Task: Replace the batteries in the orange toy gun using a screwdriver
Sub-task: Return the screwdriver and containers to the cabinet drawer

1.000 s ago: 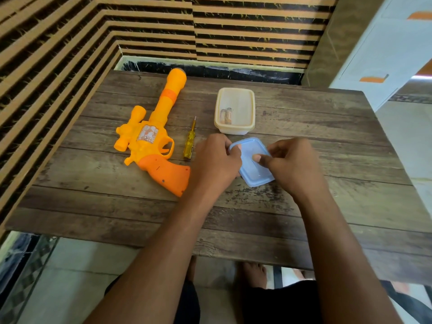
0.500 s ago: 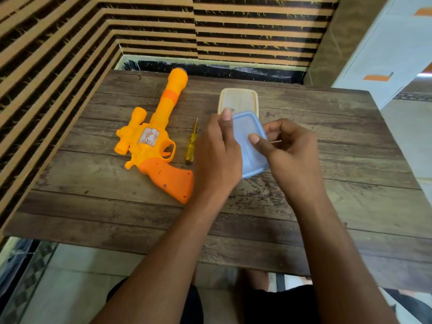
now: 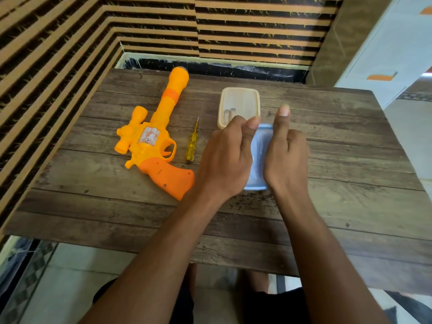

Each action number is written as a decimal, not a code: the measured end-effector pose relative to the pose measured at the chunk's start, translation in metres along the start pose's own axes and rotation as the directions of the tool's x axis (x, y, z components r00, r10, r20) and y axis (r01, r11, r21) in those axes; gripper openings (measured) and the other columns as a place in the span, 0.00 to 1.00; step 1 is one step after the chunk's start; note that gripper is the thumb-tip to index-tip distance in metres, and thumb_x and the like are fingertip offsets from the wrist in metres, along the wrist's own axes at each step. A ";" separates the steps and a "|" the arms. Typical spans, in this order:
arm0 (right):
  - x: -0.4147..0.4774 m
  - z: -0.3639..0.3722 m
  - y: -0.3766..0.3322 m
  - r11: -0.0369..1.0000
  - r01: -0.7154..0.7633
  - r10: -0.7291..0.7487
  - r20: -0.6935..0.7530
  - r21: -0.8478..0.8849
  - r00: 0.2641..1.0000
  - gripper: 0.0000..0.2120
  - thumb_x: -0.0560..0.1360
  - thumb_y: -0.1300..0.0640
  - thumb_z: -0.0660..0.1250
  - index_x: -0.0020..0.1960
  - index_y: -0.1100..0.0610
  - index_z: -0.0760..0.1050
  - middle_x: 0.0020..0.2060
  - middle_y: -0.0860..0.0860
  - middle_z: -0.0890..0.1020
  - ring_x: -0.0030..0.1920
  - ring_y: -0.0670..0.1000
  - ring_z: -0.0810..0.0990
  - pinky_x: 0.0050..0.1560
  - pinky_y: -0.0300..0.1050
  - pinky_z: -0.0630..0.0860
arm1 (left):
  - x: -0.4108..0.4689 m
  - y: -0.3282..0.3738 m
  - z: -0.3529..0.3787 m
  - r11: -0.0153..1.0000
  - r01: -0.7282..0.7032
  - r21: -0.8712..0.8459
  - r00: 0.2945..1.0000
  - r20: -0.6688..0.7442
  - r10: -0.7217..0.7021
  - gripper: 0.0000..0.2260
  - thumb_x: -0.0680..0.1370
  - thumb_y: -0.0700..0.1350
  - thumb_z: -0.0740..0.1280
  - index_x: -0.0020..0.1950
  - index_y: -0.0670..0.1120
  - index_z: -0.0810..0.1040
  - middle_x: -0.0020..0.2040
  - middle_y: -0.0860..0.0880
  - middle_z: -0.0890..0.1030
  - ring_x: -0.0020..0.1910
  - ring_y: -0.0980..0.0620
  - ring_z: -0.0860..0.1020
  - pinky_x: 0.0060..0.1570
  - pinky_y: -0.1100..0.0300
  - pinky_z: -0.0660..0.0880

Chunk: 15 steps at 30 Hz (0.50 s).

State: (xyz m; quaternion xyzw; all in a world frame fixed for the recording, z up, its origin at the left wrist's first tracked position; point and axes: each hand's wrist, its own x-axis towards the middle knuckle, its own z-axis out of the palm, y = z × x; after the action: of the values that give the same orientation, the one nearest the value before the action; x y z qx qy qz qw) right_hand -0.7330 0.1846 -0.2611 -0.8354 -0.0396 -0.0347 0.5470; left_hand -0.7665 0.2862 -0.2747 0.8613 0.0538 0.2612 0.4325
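**Blue lid held in both hands at a plank table**

A worn wooden table (image 3: 339, 160) is set against a striped wall (image 3: 257, 31), with a white cabinet (image 3: 385, 54) at right. The orange toy gun (image 3: 152, 146) lies untouched at the table's left, the screwdriver (image 3: 192, 146) just beside it. The blue lid (image 3: 260, 155) is gripped at its sides by the left hand (image 3: 224, 160) and right hand (image 3: 286, 157), near an open container (image 3: 240, 101). The lid is largely hidden by the hands, and the container's contents are blurred.

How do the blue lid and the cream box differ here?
The blue lid is held between the left hand and right hand; the cream box rests on the table. The lid is flat, the box deep, with small items inside. Both are rounded plastic rectangles.
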 end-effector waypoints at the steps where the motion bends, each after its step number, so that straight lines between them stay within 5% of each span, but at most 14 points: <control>1: 0.001 0.001 -0.002 1.000 0.002 -0.002 0.004 -0.024 1.000 0.33 0.87 0.38 0.49 0.26 0.51 0.60 0.20 0.45 0.69 0.23 0.43 0.68 0.29 0.41 0.62 | 0.001 0.000 -0.001 1.000 0.016 -0.002 1.000 -0.007 -0.016 0.23 0.87 0.55 0.52 0.45 0.41 0.75 0.34 0.48 0.77 0.34 0.49 0.76 0.36 0.45 0.71; 6: 0.002 0.007 -0.002 0.999 0.041 -0.041 -0.028 -0.027 0.999 0.33 0.86 0.39 0.52 0.24 0.51 0.60 0.17 0.44 0.69 0.21 0.43 0.69 0.25 0.35 0.60 | -0.001 0.000 -0.006 0.999 0.032 0.016 0.998 -0.053 -0.031 0.21 0.88 0.53 0.53 0.45 0.40 0.74 0.33 0.47 0.76 0.33 0.50 0.75 0.35 0.47 0.68; 10: 0.004 0.006 0.005 1.000 0.009 -0.010 -0.075 -0.002 0.997 0.32 0.86 0.40 0.55 0.26 0.52 0.58 0.20 0.45 0.65 0.20 0.42 0.68 0.23 0.35 0.61 | 0.001 -0.009 -0.015 0.977 0.086 0.195 0.982 -0.183 -0.050 0.17 0.87 0.51 0.56 0.45 0.44 0.76 0.38 0.47 0.80 0.37 0.46 0.77 0.36 0.50 0.67; 15: 0.012 -0.003 0.017 0.999 0.000 -0.002 -0.054 -0.049 0.999 0.28 0.85 0.40 0.59 0.31 0.52 0.58 0.24 0.46 0.64 0.21 0.42 0.66 0.22 0.35 0.58 | 0.004 -0.019 -0.032 0.740 0.313 0.595 0.950 -0.202 -0.239 0.08 0.82 0.47 0.67 0.60 0.46 0.79 0.58 0.46 0.83 0.59 0.41 0.79 0.56 0.45 0.70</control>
State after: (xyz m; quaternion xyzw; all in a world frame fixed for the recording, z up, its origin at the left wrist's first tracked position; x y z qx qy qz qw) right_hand -0.7198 0.1752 -0.2743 -0.8473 -0.0244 -0.0586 0.5273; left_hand -0.7769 0.3220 -0.2719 0.9214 0.2877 0.2101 0.1554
